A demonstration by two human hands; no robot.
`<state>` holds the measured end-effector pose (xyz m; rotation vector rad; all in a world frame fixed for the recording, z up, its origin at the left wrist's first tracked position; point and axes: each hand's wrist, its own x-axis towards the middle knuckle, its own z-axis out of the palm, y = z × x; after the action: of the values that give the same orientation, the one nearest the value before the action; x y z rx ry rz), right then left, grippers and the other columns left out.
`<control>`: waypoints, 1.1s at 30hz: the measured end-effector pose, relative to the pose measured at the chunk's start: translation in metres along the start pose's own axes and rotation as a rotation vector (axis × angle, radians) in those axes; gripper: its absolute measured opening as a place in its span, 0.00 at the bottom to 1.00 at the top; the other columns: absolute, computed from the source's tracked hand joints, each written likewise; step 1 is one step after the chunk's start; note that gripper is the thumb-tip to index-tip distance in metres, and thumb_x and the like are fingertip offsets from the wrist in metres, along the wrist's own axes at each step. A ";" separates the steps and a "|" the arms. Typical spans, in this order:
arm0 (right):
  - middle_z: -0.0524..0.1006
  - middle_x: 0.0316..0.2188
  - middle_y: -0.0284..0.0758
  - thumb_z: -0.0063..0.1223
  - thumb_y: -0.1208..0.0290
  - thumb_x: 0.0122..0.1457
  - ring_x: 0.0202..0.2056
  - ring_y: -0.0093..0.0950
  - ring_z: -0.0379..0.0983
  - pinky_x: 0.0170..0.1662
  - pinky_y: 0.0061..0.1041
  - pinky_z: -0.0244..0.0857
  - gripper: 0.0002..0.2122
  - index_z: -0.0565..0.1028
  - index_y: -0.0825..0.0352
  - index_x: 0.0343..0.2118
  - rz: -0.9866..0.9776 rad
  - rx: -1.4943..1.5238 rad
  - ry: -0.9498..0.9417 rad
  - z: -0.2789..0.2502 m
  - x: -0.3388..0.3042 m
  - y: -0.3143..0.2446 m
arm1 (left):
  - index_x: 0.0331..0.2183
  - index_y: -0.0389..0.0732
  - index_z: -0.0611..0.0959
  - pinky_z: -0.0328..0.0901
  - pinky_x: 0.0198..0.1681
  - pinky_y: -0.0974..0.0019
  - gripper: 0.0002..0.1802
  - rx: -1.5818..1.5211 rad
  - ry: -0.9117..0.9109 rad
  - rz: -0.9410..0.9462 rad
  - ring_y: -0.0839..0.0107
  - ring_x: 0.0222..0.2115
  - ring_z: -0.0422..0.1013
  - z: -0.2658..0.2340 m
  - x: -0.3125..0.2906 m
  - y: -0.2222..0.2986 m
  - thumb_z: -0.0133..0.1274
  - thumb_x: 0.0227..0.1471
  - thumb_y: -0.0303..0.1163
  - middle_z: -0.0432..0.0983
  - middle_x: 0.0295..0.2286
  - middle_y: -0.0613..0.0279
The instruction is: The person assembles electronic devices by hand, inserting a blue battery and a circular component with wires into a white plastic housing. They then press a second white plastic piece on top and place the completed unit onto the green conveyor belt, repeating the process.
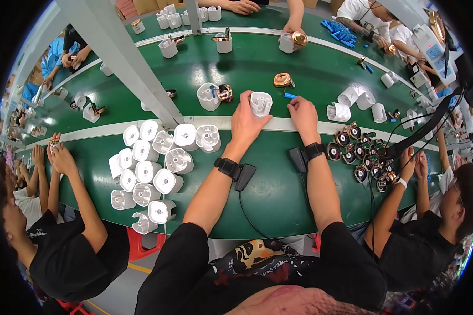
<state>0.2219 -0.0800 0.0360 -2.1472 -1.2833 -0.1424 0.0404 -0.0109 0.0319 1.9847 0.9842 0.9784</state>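
Housing (261, 105) in left hand (244, 121) near rail edge (279, 122), right hand (303, 113) apart.

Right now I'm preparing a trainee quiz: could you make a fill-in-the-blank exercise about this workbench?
The person's left hand holds a hollow, rounded plastic housing coloured ____.
Beside the person's right hand lies a small cylinder coloured ____.
Round black-and-gold components are piled on the person's ____ side.
The smooth, shiny tabletop is ____.

Missing words: white; blue; right; green.
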 end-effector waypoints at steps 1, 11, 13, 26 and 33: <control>0.75 0.38 0.43 0.64 0.70 0.49 0.37 0.42 0.74 0.42 0.34 0.69 0.13 0.79 0.69 0.37 -0.020 -0.036 0.063 0.002 0.002 0.000 | 0.51 0.40 0.63 0.69 0.43 0.55 0.44 -0.030 0.009 0.023 0.50 0.41 0.74 0.000 0.001 -0.001 0.70 0.35 0.31 0.75 0.42 0.47; 0.73 0.38 0.43 0.64 0.69 0.49 0.34 0.38 0.74 0.34 0.35 0.70 0.13 0.78 0.69 0.36 0.064 0.012 -0.187 0.013 0.005 -0.001 | 0.50 0.40 0.63 0.69 0.43 0.54 0.41 -0.137 0.066 0.046 0.48 0.42 0.73 -0.003 -0.002 0.001 0.68 0.35 0.29 0.74 0.42 0.47; 0.73 0.37 0.39 0.61 0.70 0.53 0.31 0.29 0.71 0.29 0.30 0.67 0.13 0.77 0.68 0.40 0.225 0.240 -0.489 -0.001 0.007 0.002 | 0.49 0.41 0.63 0.69 0.43 0.54 0.41 -0.134 0.070 0.032 0.48 0.42 0.73 -0.006 0.001 0.002 0.68 0.35 0.28 0.74 0.42 0.47; 0.73 0.37 0.34 0.44 0.73 0.67 0.26 0.13 0.61 0.22 0.13 0.59 0.17 0.67 0.73 0.56 0.431 1.569 -0.323 0.006 -0.020 -0.034 | 0.49 0.41 0.64 0.69 0.43 0.55 0.40 -0.116 -0.007 0.026 0.49 0.42 0.74 -0.003 -0.001 0.004 0.68 0.35 0.27 0.75 0.41 0.49; 0.74 0.34 0.31 0.45 0.73 0.67 0.27 0.14 0.67 0.28 0.14 0.63 0.15 0.70 0.74 0.54 0.214 1.331 -0.164 -0.018 -0.017 -0.056 | 0.48 0.41 0.65 0.68 0.44 0.53 0.40 -0.148 -0.024 0.064 0.48 0.43 0.72 -0.001 0.000 -0.001 0.68 0.33 0.27 0.74 0.40 0.49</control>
<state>0.1709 -0.0847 0.0694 -1.0935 -0.7865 0.7762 0.0393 -0.0107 0.0313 1.9100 0.8157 1.0300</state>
